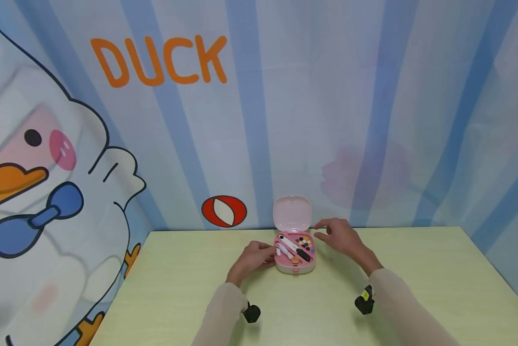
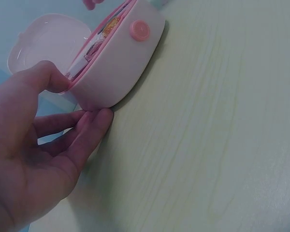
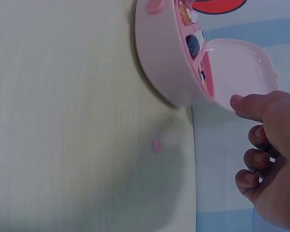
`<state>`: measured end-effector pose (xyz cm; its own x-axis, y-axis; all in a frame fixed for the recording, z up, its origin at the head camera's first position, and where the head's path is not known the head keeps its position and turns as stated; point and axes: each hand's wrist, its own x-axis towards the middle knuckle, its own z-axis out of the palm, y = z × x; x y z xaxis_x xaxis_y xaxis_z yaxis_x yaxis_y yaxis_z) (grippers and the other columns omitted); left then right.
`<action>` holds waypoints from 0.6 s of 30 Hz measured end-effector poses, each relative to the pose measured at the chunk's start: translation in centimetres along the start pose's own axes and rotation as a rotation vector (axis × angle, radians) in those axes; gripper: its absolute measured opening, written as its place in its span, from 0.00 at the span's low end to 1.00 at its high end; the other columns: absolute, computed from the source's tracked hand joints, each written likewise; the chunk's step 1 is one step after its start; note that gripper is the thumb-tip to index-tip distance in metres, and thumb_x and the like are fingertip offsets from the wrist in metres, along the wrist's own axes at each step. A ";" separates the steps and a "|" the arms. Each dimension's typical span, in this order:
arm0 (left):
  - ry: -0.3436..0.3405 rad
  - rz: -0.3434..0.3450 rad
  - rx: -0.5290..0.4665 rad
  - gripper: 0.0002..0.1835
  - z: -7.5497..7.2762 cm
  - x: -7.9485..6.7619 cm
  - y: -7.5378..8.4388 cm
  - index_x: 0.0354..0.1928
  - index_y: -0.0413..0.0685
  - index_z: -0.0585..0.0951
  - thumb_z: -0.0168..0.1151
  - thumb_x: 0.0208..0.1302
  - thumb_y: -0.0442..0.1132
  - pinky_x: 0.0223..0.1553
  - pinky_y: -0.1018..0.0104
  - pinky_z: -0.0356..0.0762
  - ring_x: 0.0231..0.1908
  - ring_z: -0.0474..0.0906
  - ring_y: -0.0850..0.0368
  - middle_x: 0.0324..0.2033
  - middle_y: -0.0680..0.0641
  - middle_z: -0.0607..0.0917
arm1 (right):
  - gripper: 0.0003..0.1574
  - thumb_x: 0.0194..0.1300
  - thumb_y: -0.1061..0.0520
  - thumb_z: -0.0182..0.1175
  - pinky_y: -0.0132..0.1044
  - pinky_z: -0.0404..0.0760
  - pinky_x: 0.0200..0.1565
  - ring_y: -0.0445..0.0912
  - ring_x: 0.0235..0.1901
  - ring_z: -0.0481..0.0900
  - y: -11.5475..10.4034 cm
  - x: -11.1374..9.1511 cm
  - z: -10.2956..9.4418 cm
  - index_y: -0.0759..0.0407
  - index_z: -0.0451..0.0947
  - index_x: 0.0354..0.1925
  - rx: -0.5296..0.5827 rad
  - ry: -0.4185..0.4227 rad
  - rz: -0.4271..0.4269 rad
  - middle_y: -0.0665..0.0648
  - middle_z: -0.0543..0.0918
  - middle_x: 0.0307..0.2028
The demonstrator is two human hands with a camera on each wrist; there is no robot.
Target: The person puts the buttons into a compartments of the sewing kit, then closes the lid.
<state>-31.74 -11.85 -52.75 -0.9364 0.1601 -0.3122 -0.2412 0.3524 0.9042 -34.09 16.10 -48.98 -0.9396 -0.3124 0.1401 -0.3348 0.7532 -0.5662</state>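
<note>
A small pink-and-white case (image 1: 295, 269) stands on the table with its pale pink lid (image 1: 292, 213) raised. In its pink tray lie a white stick with a black end (image 1: 301, 251), smaller white pieces and a cluster of coloured beads (image 1: 304, 241). My left hand (image 1: 253, 259) grips the case's left side, thumb at the rim and fingers low on the outer wall, as the left wrist view (image 2: 53, 125) shows. Beside the lid's lower right edge is my right hand (image 1: 340, 235), thumb and forefinger extended, other fingers bent; whether the thumb touches the lid I cannot tell.
A tiny pink piece (image 3: 157, 145) lies on the table right of the case. The pale wood-grain table (image 1: 189, 288) meets a blue-striped duck backdrop (image 1: 284, 120) just behind the lid. A round pink button (image 2: 139, 30) sits on the case's front.
</note>
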 end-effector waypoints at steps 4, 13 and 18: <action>0.001 0.005 0.012 0.29 -0.1 -0.1 0.0 0.63 0.33 0.78 0.65 0.73 0.51 0.51 0.61 0.85 0.45 0.85 0.53 0.44 0.45 0.86 | 0.16 0.71 0.56 0.67 0.34 0.62 0.23 0.43 0.22 0.65 1.6 -1.1 -0.2 0.64 0.86 0.52 0.012 -0.028 -0.042 0.50 0.74 0.22; 0.002 0.009 0.020 0.29 0.0 0.0 -0.1 0.63 0.34 0.77 0.64 0.74 0.51 0.53 0.59 0.85 0.45 0.85 0.53 0.45 0.44 0.86 | 0.12 0.68 0.57 0.70 0.31 0.61 0.23 0.40 0.20 0.64 4.2 -3.5 0.0 0.61 0.90 0.47 0.050 -0.111 -0.052 0.46 0.72 0.18; 0.013 -0.001 0.040 0.28 0.1 0.2 -0.2 0.63 0.34 0.78 0.64 0.74 0.51 0.53 0.60 0.85 0.45 0.84 0.53 0.45 0.45 0.86 | 0.09 0.67 0.59 0.70 0.30 0.59 0.23 0.39 0.19 0.62 4.6 -4.4 0.4 0.59 0.91 0.44 0.094 -0.125 -0.029 0.46 0.71 0.16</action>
<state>-31.86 -11.78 -53.02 -0.9395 0.1475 -0.3091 -0.2322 0.3891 0.8914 -31.48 20.69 -52.47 -0.9116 -0.4068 0.0586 -0.3476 0.6870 -0.6382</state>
